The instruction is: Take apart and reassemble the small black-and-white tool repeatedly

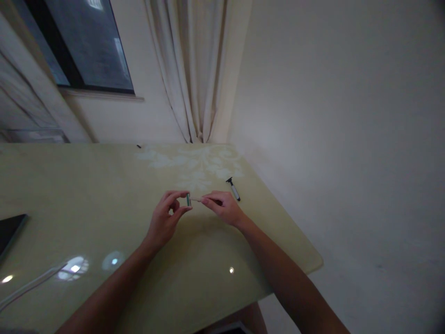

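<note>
My left hand (166,214) pinches a small, narrow green piece with a dark edge (188,199) by its two ends, between thumb and forefinger. It looks like a razor cartridge, but it is too small to be sure. A thin pale stick (196,199) runs from the fingers of my right hand (224,206), which are closed on it. The stick's tip meets or nearly meets the green piece's right face. Just beyond my right hand lies a razor (234,189) with a grey and black handle and a dark head. Both hands are above the table.
The glossy pale-green table (114,195) carries a dark flat device (12,229) at left and a white cable (31,284) at front left. A tiny dark object (138,146) lies by the far edge. A wall (330,139) borders the right side; curtains (194,69) hang behind.
</note>
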A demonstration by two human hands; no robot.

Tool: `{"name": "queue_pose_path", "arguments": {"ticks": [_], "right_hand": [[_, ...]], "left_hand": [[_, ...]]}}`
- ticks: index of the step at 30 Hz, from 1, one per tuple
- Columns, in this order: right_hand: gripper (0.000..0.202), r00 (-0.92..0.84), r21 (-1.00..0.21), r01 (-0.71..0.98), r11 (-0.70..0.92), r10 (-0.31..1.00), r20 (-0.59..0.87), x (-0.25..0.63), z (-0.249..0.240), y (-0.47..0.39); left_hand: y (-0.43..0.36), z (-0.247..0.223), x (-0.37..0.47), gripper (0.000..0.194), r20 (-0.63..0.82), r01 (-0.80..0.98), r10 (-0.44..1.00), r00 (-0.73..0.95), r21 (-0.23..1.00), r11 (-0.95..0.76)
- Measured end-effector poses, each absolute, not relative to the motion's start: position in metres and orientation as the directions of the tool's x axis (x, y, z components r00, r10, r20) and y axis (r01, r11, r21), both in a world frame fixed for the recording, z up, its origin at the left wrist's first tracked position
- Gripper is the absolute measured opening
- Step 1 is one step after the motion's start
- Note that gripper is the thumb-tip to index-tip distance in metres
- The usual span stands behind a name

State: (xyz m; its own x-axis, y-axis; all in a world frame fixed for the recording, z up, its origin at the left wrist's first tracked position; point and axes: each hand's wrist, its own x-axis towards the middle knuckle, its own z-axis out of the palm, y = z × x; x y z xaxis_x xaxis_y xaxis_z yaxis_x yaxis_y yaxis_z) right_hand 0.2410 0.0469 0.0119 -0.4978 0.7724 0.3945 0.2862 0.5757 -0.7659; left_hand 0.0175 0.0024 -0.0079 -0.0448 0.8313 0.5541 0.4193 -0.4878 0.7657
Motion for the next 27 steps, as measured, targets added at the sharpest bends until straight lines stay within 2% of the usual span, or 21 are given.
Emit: {"name": "queue_pose_path", "arguments": {"ticks": [3, 7, 12, 16, 21, 25, 27], "right_hand": [[0.044, -0.542, -0.77, 0.275, 0.576, 0.754, 0.37, 0.2405, 0.0128, 0.046], [0.045, -0.477, -0.767, 0.298, 0.568, 0.785, 0.396, 0.2411, 0.014, 0.0455], [0.045, -0.557, -0.774, 0.29, 0.563, 0.757, 0.342, 0.2416, 0.0141, 0.0447], [0.048, -0.496, -0.756, 0.342, 0.558, 0.79, 0.359, 0.2423, 0.0139, 0.0447], [0.049, -0.569, -0.766, 0.304, 0.566, 0.753, 0.331, 0.2411, 0.0139, 0.0439], [0.05, -0.493, -0.748, 0.358, 0.559, 0.793, 0.356, 0.2422, 0.0129, 0.0458], [0.05, -0.512, -0.756, 0.344, 0.557, 0.786, 0.346, 0.2424, 0.0126, 0.0458]], "left_hand": [[0.0018, -0.0069, 0.0178, 0.03, 0.559, 0.424, 0.827, -0.054, 0.763, -0.488], [0.0002, -0.0048, 0.0183, 0.029, 0.563, 0.43, 0.825, -0.054, 0.759, -0.489], [-0.0005, -0.0037, 0.0185, 0.029, 0.569, 0.437, 0.821, -0.055, 0.753, -0.493], [0.0001, -0.0049, 0.0184, 0.029, 0.573, 0.438, 0.817, -0.062, 0.751, -0.493], [0.0001, -0.0058, 0.0193, 0.03, 0.583, 0.43, 0.811, -0.052, 0.746, -0.508], [0.0002, -0.0052, 0.0192, 0.029, 0.58, 0.44, 0.813, -0.05, 0.743, -0.503], [-0.0004, -0.0043, 0.0194, 0.028, 0.581, 0.438, 0.813, -0.044, 0.742, -0.506]]}}
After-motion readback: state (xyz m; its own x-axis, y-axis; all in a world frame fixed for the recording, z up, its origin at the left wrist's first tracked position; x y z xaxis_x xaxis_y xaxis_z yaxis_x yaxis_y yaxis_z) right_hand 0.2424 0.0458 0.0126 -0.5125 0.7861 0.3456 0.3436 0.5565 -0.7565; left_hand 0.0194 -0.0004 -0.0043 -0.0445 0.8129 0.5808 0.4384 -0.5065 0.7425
